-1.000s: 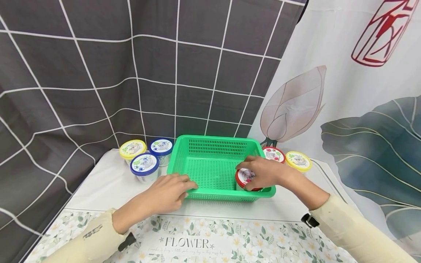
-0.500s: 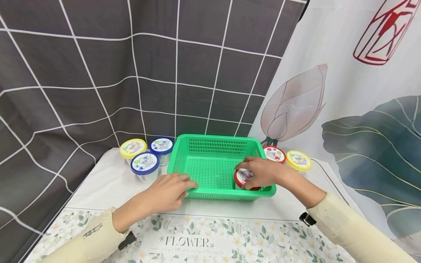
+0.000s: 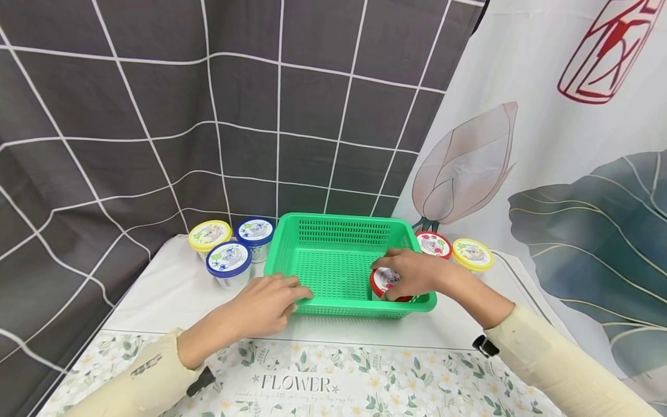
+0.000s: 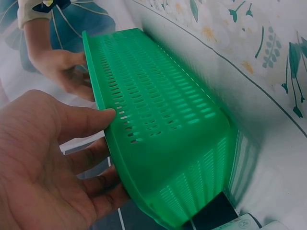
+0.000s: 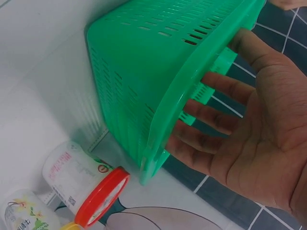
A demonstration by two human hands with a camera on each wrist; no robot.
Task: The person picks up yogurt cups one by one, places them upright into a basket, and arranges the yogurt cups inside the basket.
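Note:
A tub with a red lid (image 3: 384, 279) sits inside the green plastic basket (image 3: 341, 307), in its front right corner. My right hand (image 3: 414, 272) reaches over the right side and grips this tub by its lid, covering part of it. At the basket's front left corner, my left hand (image 3: 268, 304) holds the rim. The left wrist view shows the thumb (image 4: 91, 123) on the outer wall and the other fingers behind the rim. In the right wrist view, the basket's rim hides the gripped tub and the right fingertips.
Left of the basket stand a yellow-lidded tub (image 3: 210, 234) and two blue-lidded tubs, one behind (image 3: 255, 231) and one nearer (image 3: 228, 259). On the right are another red-lidded tub (image 3: 434, 245) and a yellow-lidded tub (image 3: 472, 253). A grid-patterned curtain (image 3: 245, 92) hangs close behind.
My right hand and the red-lidded tub have shifted very slightly to the left inside the basket. The left hand and the basket stay in place.

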